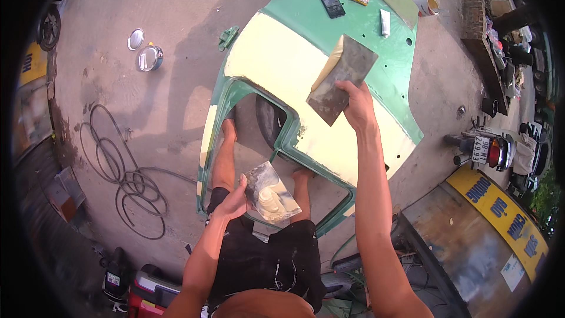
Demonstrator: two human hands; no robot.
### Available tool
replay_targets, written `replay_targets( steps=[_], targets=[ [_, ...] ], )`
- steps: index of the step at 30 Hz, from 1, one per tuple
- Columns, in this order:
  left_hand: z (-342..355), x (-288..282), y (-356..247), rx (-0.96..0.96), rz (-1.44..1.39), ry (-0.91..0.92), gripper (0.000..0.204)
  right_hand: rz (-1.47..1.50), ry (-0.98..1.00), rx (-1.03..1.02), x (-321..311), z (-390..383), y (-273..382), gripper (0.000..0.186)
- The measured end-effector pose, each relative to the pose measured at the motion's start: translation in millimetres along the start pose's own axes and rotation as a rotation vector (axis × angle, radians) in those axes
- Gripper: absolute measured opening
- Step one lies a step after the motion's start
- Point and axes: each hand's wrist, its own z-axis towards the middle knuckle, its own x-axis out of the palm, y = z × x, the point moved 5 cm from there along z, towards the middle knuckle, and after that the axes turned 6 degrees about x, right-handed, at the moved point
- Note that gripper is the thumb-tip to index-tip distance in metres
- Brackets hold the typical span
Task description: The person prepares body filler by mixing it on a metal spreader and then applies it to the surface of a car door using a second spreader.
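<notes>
Outdoors, my right hand (358, 105) pinches a wide putty spreader (342, 78) over the green vehicle door panel (365, 35), whose middle is coated in pale filler (276, 62); my left hand (234, 201) grips a mixing board (271, 193) holding a filler dollop, above the window opening.

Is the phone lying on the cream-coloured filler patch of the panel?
No, the phone lies on the bare green part of the panel, above the cream filler patch.
</notes>
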Motion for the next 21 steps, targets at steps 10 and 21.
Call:
replay_targets(
  steps=[10, 21],
  targets=[
    [25.7, -141.6, -13.3, -0.178, -0.135, -0.047, 0.075, -1.532, -0.164, -0.251, 154.9, 283.2, -103.8, 0.057],
    [34.7, -154.1, -14.7, -0.221, -0.048, 0.012, 0.07, -1.57, -0.245, -0.413, 188.7, 270.3, -154.5, 0.061]
  ],
)
